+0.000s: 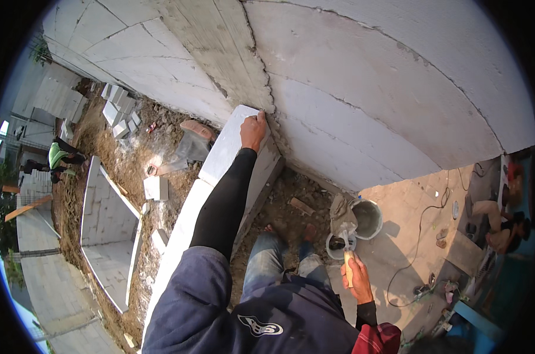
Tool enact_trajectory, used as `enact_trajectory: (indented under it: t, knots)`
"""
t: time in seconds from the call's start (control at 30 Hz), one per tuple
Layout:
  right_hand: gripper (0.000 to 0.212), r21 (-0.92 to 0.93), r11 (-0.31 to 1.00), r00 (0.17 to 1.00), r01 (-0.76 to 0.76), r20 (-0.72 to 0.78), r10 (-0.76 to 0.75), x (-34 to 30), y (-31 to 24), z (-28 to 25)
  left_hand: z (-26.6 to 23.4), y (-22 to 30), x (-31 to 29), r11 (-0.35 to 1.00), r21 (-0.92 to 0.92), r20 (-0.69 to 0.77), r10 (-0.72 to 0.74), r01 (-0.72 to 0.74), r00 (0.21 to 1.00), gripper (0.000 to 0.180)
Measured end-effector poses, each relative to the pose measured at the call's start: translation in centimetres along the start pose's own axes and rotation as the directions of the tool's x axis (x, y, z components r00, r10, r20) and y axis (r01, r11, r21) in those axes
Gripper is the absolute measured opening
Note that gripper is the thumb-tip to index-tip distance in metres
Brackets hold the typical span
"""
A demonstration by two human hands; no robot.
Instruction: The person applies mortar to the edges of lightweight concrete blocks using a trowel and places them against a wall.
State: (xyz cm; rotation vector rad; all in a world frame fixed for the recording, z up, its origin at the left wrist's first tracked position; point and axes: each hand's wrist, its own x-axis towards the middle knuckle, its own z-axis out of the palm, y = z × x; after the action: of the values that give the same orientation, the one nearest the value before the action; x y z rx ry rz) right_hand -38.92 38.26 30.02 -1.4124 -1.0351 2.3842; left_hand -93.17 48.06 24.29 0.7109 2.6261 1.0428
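Observation:
My left hand (252,131) rests at the far end of a white block (223,154) on top of a low wall, close to a rough concrete column (220,44). Its fingers are curled at the block's edge; their tips are partly hidden. Lower right, my right hand (361,284) is closed round the wooden handle of a trowel (349,268). Grey wet-looking mortar (341,213) covers the trowel's blade. Beneath the blade sits a small bucket (333,251), partly covered by it. A larger bucket (373,219) with grey contents stands beside it.
A tall white block wall (361,106) rises ahead. Loose blocks (119,109) and a grey sack (191,147) lie on soil beyond the low wall. A cable (420,236) crosses the paving at right. Other people (58,156) are far left and at the right edge.

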Motion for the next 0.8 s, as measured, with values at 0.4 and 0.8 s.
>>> enact_trajectory:
  t: [0.4, 0.8]
  knots:
    - [0.038, 0.015, 1.000, 0.997, 0.023, -0.080, -0.021, 1.9, -2.1, 2.2, 1.4, 1.2, 0.3, 0.980, 0.172, -0.035, 0.109, -0.101, 0.993, 0.046]
    - [0.043, 0.007, 1.000, 0.998, -0.018, -0.066, 0.018, 2.6, -2.4, 0.8, 1.4, 0.5, 1.2, 0.998, -0.013, 0.039, 0.068, -0.068, 0.997, 0.045]
